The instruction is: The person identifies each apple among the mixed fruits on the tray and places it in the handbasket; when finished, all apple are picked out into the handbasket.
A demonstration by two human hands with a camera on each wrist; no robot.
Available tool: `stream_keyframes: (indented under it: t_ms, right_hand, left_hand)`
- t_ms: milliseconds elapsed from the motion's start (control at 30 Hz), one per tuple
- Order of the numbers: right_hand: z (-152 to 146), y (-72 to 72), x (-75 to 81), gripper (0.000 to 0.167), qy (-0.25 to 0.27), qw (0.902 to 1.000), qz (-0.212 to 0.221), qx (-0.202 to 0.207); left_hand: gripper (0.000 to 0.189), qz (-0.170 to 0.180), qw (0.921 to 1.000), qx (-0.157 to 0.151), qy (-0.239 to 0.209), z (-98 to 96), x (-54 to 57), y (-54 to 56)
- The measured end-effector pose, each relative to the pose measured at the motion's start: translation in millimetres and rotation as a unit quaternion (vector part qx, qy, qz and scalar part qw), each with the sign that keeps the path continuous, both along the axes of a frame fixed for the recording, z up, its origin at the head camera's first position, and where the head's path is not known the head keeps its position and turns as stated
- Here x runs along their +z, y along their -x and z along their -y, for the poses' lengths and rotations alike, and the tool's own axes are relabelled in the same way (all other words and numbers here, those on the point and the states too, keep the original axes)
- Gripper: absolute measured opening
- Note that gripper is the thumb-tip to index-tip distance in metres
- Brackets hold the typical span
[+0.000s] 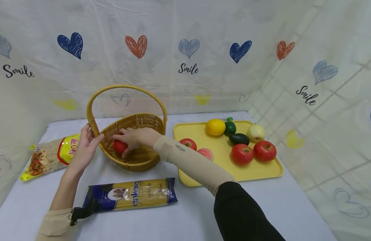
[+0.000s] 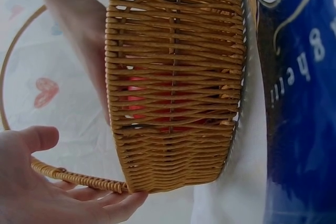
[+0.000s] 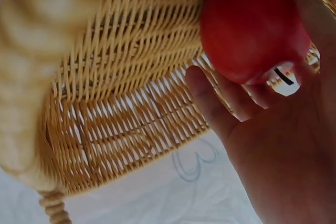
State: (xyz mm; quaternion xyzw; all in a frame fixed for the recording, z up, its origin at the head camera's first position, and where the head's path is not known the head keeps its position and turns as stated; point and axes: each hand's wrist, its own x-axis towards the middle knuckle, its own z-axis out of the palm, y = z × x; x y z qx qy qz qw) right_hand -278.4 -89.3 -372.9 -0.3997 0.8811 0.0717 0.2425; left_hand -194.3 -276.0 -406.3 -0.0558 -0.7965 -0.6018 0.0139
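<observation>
1 apple (image 3: 247,22) clasped in R hand (image 3: 286,140), stem (image 3: 284,76) R-wrist only; L hand (image 1: 86,147) loose on basket (image 2: 173,40).

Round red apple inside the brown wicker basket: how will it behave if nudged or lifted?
The glossy round red apple would probably roll if nudged, being near-spherical, though the brown wicker basket would likely stop it. Its smooth sheen suggests it may slip in bare fingers. With no dents visible, it's probably firm.
</observation>
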Motion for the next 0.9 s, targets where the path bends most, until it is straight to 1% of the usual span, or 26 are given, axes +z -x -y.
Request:
stream_keyframes:
  t_ms: [133,233,367,500,633,767,833,900]
  right_hand:
    - [-3,-2.5,5.3,0.087,0.002,0.9999,-0.014,0.008]
    - [-10,-6.8,8.6,0.086,0.007,0.9989,-0.044,0.013]
    - [-24,-15.7,10.7,0.086,0.006,0.996,-0.088,0.016]
    - [-40,-25.4,9.9,0.087,0.006,0.9933,-0.115,0.014]
    - [-56,-34.0,9.4,0.09,0.019,0.9926,-0.12,0.002]
    - [-75,-40.9,12.5,0.09,0.047,0.9931,-0.106,-0.017]
    - [-88,-44.1,13.6,0.091,0.07,0.9927,-0.094,-0.027]
    - [-102,-46.9,12.8,0.092,0.106,0.9906,-0.08,-0.033]
  left_hand:
    - [0.076,-0.001,1.0,-0.001,-0.001,-1.1,0.0,-0.1]
    - [0.076,-0.004,1.0,0.0,-0.003,-2.0,0.4,0.2]
    - [0.077,0.0,1.0,0.001,-0.003,-2.5,0.2,0.8]
    - [0.078,0.009,0.9999,0.006,0.004,-0.5,0.0,0.7]
    - [0.079,0.011,0.9999,0.005,0.011,1.9,0.9,1.1]
    - [0.079,0.009,0.9999,0.001,0.004,3.1,1.9,1.7]
    - [0.078,0.009,1.0,-0.001,0.0,3.3,1.6,2.3]
    - [0.078,0.008,1.0,-0.003,0.001,3.9,1.8,2.6]
